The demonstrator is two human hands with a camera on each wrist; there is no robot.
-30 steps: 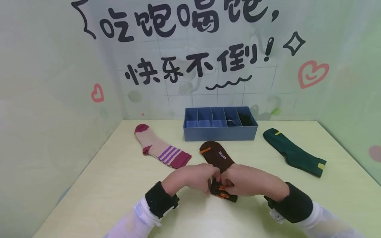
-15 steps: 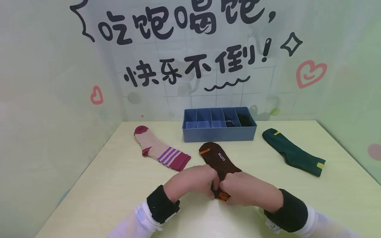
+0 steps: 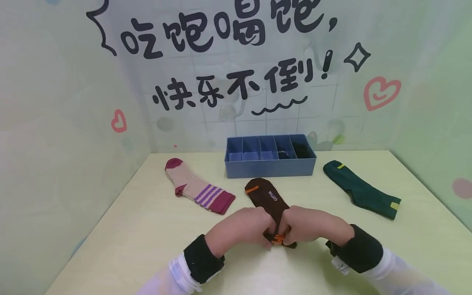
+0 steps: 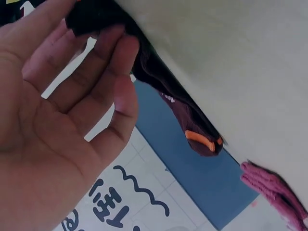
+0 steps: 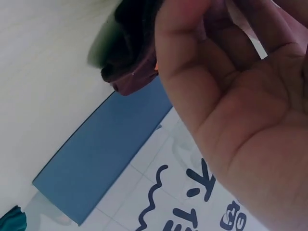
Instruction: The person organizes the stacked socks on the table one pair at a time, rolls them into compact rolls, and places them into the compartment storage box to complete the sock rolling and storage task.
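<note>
A brown sock (image 3: pixel 271 198) with orange trim and white lettering lies in front of the person in the head view, toe pointing away. At its near end both hands meet over the cuff. The left hand (image 3: pixel 245 227) pinches the cuff's left side, fingers bent down. From the right, the right hand (image 3: pixel 309 225) grips the cuff with curled fingers. An orange-striped strip of the cuff (image 3: pixel 277 239) shows between them. In the left wrist view the sock's toe (image 4: pixel 204 139) stretches beyond the fingers. The right wrist view shows dark sock fabric (image 5: pixel 132 72) beside the curled fingers; the fingertips are partly hidden.
A blue divided box (image 3: pixel 271 167) stands behind the brown sock, dark items (image 3: pixel 301 150) in its two right compartments. To the left lies a pink sock (image 3: pixel 199 186) with purple stripes, to the right a green sock (image 3: pixel 361 190). A printed wall (image 3: pixel 206 135) closes the back.
Both hands have shifted their hold along the brown sock's cuff; the right hand moved right and then back. The sock's near end has been worked about. The other socks and box stay put.
</note>
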